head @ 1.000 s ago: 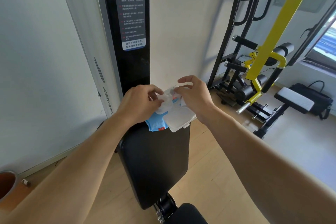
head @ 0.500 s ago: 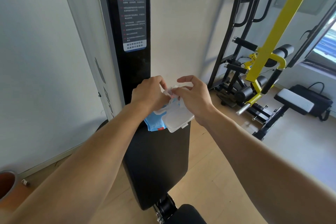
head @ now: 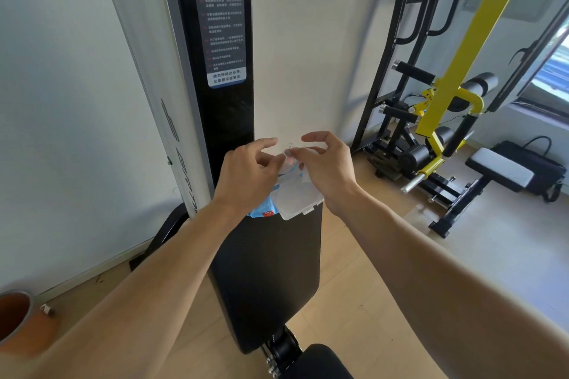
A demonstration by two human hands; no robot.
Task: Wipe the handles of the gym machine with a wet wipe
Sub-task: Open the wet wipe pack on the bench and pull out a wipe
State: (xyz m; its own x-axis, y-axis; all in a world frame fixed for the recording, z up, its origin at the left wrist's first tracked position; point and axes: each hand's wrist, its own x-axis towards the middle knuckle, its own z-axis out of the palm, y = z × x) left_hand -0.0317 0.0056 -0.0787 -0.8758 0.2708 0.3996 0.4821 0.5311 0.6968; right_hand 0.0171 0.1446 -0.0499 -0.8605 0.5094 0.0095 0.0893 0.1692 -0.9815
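both hands work at the wet wipe pack [head: 286, 194] on the top edge of the black backrest pad [head: 268, 271], left hand [head: 246, 175] and right hand [head: 326, 169] pinching the wipe [head: 289, 160] directly above the open lid [head: 300, 201], equally near.
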